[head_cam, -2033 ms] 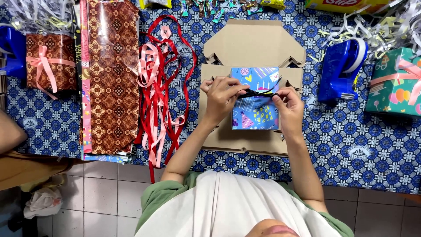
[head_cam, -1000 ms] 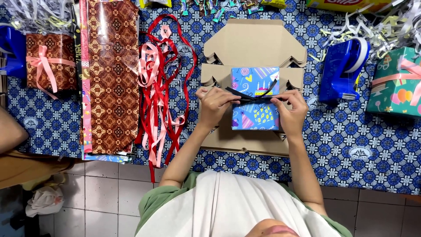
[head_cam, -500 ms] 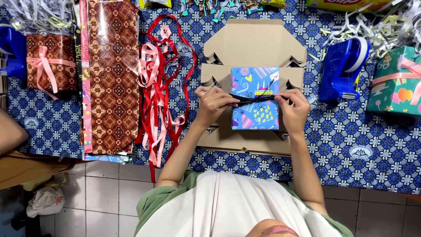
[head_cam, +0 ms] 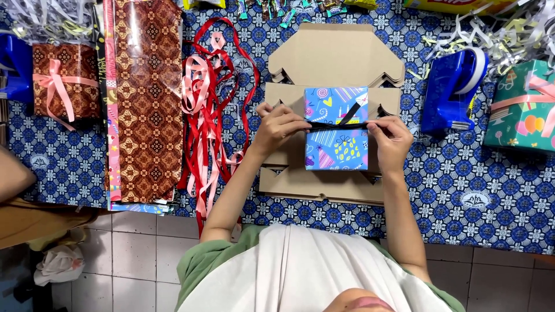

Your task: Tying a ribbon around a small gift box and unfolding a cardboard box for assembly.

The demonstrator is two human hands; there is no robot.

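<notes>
Both hands pinch a black ribbon (head_cam: 338,123) taut across the blue gift box (head_cam: 336,128), which sits on flat cardboard (head_cam: 324,182) on the counter. The left hand (head_cam: 276,128) grips one end, the right hand (head_cam: 392,138) the other. Even tension and a centred ribbon seem best.

Left hand (head_cam: 277,128) hemmed by loose ribbons (head_cam: 208,110) just beside it; right hand (head_cam: 392,141) — bare cloth (head_cam: 428,173) alongside, tape dispenser (head_cam: 451,92) near, gift box (head_cam: 336,128) between hands.

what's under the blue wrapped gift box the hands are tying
The blue wrapped box sits on flattened brown cardboard, which lies on a blue patterned tablecloth. A black ribbon crosses its top. The cardboard directly beneath the box is hidden.
</notes>
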